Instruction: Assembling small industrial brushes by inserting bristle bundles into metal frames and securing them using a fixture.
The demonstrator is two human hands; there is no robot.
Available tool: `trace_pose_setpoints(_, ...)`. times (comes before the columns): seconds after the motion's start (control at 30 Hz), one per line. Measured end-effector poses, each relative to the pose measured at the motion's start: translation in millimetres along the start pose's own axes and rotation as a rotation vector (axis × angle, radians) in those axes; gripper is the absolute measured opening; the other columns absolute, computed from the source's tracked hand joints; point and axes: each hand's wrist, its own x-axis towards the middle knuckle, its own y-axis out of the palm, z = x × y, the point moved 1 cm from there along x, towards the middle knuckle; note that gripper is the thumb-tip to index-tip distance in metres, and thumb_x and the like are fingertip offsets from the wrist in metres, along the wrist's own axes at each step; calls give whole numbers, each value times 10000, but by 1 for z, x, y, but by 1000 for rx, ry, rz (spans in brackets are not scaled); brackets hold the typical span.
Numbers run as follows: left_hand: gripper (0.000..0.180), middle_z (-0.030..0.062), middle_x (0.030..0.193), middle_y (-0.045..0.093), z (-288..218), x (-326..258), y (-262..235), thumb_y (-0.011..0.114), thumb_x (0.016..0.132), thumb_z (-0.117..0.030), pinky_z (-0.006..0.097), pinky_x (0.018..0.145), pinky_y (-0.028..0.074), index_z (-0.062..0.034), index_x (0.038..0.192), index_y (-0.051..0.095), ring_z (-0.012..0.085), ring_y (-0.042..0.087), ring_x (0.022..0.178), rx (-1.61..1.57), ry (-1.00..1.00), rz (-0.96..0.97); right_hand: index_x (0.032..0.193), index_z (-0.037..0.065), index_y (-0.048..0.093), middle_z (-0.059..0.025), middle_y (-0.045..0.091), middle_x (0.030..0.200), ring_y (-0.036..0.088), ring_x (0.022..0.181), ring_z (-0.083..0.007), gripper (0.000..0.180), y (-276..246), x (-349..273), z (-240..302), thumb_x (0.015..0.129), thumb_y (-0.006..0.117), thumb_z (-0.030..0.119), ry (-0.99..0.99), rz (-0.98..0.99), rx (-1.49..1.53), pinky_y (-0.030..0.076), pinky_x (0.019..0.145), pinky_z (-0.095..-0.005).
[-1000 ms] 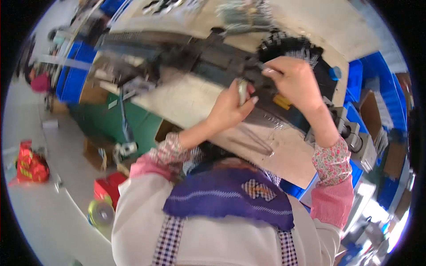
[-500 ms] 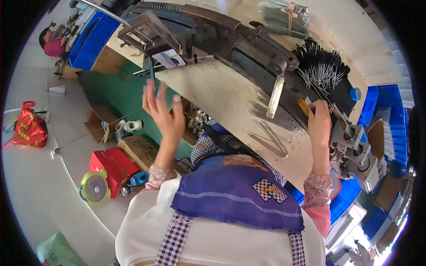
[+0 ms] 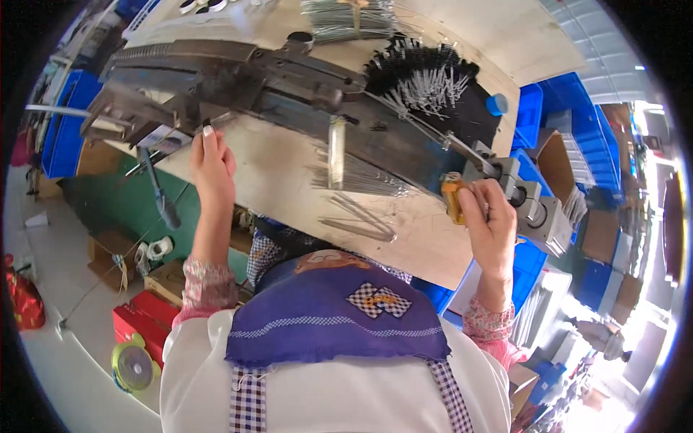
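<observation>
My left hand (image 3: 214, 162) is raised at the near edge of the long dark metal machine (image 3: 289, 90). Its fingers are drawn together at a small dark piece, too blurred to name. Over by the metal clamp blocks (image 3: 530, 209) on the right, my right hand (image 3: 491, 220) has thumb and fingers closed on a small yellow-orange block (image 3: 453, 196). A pale-handled lever (image 3: 336, 153) sticks out from the machine between my hands. Thin metal rods (image 3: 361, 220) lie loose on the wooden bench (image 3: 281, 162). Below the machine's left end hangs a lever with a blue-grey grip (image 3: 164, 206).
Bristly black material (image 3: 473, 115) with many pale metal pins lies behind the machine, near a blue round cap (image 3: 497, 105). A bundle of wires (image 3: 346, 22) lies at the back. Blue bins (image 3: 588, 137) stand on the right; a red box (image 3: 144, 317) is on the floor, lower left.
My view has swung to the right. My left hand has gone from spread fingers to fingers drawn together by the machine. My right hand has moved toward me with the yellow-orange block.
</observation>
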Motion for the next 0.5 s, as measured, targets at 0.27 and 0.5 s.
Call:
trace_pose_setpoints(0.27,245,-55,570,330,-28,-84,196,469,995,-244,222,402,214,-49,860,529,55,295,443,-139,-538,1171,949,-15,640,-25,624,742,518,638,-52,104,-19,39,3,862,621,39,-82,-213,112,442,600,-215)
trace_pose_setpoints(0.5,215,-59,603,362,-11,-82,189,488,989,-248,221,448,248,-71,879,542,45,310,476,-213,-442,571,1098,-21,620,-96,681,887,620,693,-148,238,-24,73,8,892,555,78,-206,-91,15,496,659,-259)
